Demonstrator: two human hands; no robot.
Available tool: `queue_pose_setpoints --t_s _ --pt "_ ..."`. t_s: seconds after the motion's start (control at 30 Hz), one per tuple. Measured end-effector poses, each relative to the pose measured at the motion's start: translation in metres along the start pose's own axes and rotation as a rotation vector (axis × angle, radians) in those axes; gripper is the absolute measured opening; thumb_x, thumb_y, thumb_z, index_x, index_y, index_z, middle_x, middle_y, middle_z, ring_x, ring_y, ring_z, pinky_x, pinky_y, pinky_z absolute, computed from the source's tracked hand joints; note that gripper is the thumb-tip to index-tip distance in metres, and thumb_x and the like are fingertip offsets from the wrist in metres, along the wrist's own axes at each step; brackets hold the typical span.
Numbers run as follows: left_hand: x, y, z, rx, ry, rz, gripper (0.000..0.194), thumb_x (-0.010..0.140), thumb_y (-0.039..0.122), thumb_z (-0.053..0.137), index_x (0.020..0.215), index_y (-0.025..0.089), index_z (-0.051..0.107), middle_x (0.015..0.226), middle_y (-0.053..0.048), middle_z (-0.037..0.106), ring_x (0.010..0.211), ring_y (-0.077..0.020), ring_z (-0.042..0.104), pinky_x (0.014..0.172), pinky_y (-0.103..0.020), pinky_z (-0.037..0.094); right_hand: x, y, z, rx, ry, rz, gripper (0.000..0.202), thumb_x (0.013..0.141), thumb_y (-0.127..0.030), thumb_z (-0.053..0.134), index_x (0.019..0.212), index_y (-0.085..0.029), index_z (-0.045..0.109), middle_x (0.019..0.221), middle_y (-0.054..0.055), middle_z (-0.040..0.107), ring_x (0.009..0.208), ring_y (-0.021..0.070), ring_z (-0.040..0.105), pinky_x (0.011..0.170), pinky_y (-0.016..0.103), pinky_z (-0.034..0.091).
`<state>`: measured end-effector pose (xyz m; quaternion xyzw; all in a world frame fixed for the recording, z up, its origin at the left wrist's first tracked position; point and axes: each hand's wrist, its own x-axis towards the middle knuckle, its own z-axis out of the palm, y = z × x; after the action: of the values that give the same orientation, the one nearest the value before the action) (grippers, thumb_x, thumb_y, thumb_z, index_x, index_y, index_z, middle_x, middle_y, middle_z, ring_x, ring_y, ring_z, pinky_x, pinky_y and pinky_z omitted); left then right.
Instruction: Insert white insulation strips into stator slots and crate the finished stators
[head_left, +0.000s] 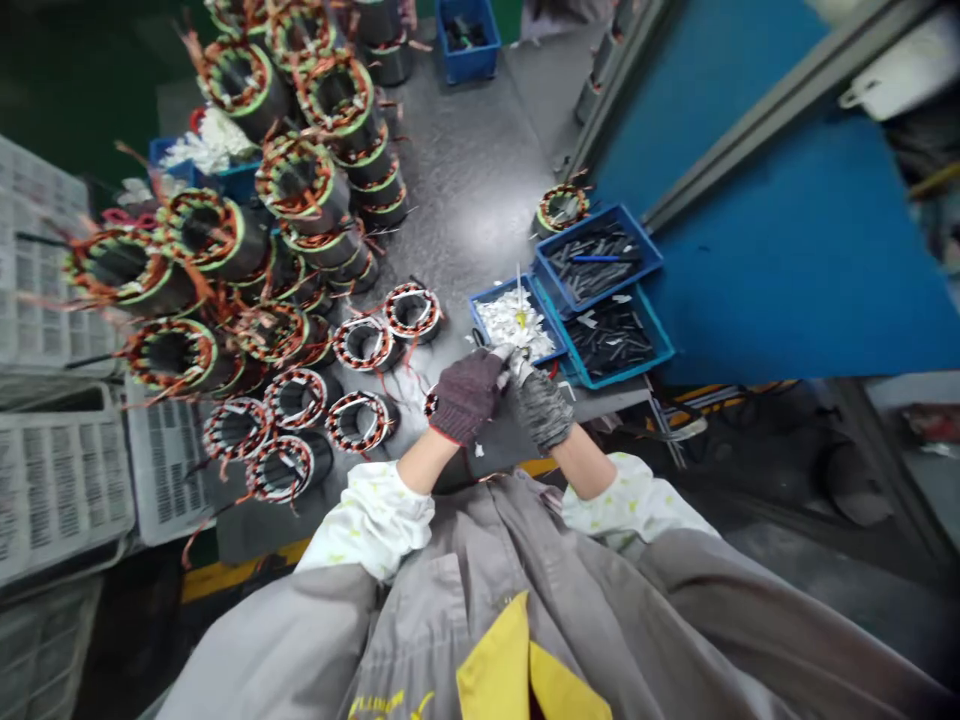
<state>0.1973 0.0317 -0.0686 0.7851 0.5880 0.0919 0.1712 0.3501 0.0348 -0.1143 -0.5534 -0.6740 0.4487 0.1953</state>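
Observation:
My left hand (466, 396), in a dark purple knit glove, is closed, with its fingertips meeting those of my right hand. The right hand (543, 402) wears a grey knit glove and is pinched too. Something small and whitish seems to be at the fingertips, too small to make out. Both hands are at the near edge of a blue bin of white pieces (514, 318). Partly hidden behind my left hand is a wound stator (430, 403). Other stators with white lacing (358, 421) stand left of it on the grey table.
Tall stacks of copper-wound stators (300, 180) fill the table's left side. Blue bins of black tubing pieces (611, 340) stand at the right, with a single stator (562, 208) behind. A blue panel (772, 200) borders the right; white crates (60, 480) stand at far left.

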Motion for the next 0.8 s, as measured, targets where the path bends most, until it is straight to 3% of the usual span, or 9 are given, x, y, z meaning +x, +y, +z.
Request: queue_pose_setpoints --t_s 0.1,0.23,0.3,0.37,0.43,0.53,0.63,0.73,0.8 --pt "0.034 -0.001 0.012 -0.005 0.022 -0.016 0.032 0.104 0.035 0.055 0.127 0.023 0.074 0.118 -0.011 0.076 0.110 -0.0272 0.072 0.088 -0.034 0.054 -0.020 0.011 -0.018 0.078 0.067 0.016 0.040 0.102 -0.046 0.047 0.121 -0.031 0.079 0.121 0.009 0.080 0.128 0.0284 0.070 0.113 0.043 0.059" --pt "0.080 -0.009 0.032 -0.055 0.003 -0.089 0.041 0.096 0.023 0.059 0.136 0.022 0.070 0.126 -0.013 0.076 0.112 -0.0323 0.072 0.095 -0.040 0.053 -0.038 0.045 -0.064 0.096 0.188 0.127 0.046 0.104 -0.051 0.046 0.125 -0.025 0.076 0.120 0.009 0.080 0.114 0.0279 0.075 0.103 0.043 0.062" --pt "0.096 -0.010 0.040 -0.079 -0.052 -0.125 0.049 0.089 0.017 0.063 0.138 0.025 0.069 0.125 -0.012 0.077 0.112 -0.0346 0.072 0.097 -0.044 0.052 -0.034 0.069 -0.097 -0.029 0.300 0.309 0.048 0.105 -0.052 0.045 0.116 -0.019 0.078 0.110 0.013 0.081 0.105 0.0297 0.077 0.097 0.043 0.061" --pt "0.103 -0.010 0.046 -0.072 -0.034 -0.191 0.040 0.090 0.021 0.065 0.128 0.024 0.073 0.120 -0.014 0.078 0.113 -0.0377 0.070 0.100 -0.049 0.051 -0.020 0.092 -0.128 -0.267 0.397 0.444 0.043 0.103 -0.049 0.053 0.110 -0.015 0.079 0.110 0.017 0.081 0.107 0.0324 0.075 0.099 0.044 0.057" --pt "0.103 -0.009 0.047 -0.054 0.038 -0.226 0.025 0.093 0.032 0.066 0.114 0.021 0.077 0.119 -0.016 0.078 0.119 -0.0410 0.067 0.106 -0.056 0.048 0.000 0.109 -0.149 -0.509 0.397 0.437 0.037 0.100 -0.039 0.059 0.117 -0.013 0.078 0.118 0.019 0.079 0.113 0.0339 0.071 0.103 0.046 0.052" --pt "0.084 -0.013 0.039 -0.079 0.150 -0.183 0.032 0.097 0.047 0.064 0.111 0.021 0.078 0.131 -0.016 0.075 0.131 -0.0413 0.061 0.114 -0.060 0.043 0.033 0.119 -0.160 -0.682 0.287 0.373 0.031 0.093 -0.025 0.066 0.116 -0.009 0.078 0.121 0.024 0.075 0.115 0.0357 0.068 0.103 0.048 0.048" --pt "0.044 -0.028 0.026 -0.175 0.289 -0.144 0.040 0.106 0.047 0.049 0.126 0.022 0.074 0.136 -0.012 0.073 0.134 -0.0306 0.062 0.116 -0.050 0.046 0.049 0.118 -0.163 -0.683 0.218 0.350 0.019 0.090 -0.017 0.070 0.099 -0.002 0.079 0.119 0.031 0.073 0.121 0.0392 0.065 0.105 0.050 0.044" --pt "-0.008 -0.047 0.022 -0.185 0.359 -0.169 0.042 0.109 0.043 0.041 0.129 0.022 0.073 0.130 -0.010 0.076 0.128 -0.0237 0.066 0.114 -0.042 0.049 0.038 0.118 -0.170 -0.615 0.259 0.315 0.026 0.098 -0.018 0.061 0.113 -0.003 0.077 0.127 0.032 0.071 0.127 0.0399 0.064 0.109 0.053 0.044" --pt "-0.035 -0.059 0.030 -0.121 0.269 -0.195 0.039 0.107 0.043 0.047 0.128 0.023 0.074 0.132 -0.010 0.076 0.131 -0.0258 0.066 0.117 -0.046 0.046 0.021 0.116 -0.167 -0.411 0.349 0.306 0.030 0.100 -0.024 0.057 0.123 -0.014 0.075 0.128 0.026 0.073 0.123 0.0382 0.068 0.107 0.056 0.049"
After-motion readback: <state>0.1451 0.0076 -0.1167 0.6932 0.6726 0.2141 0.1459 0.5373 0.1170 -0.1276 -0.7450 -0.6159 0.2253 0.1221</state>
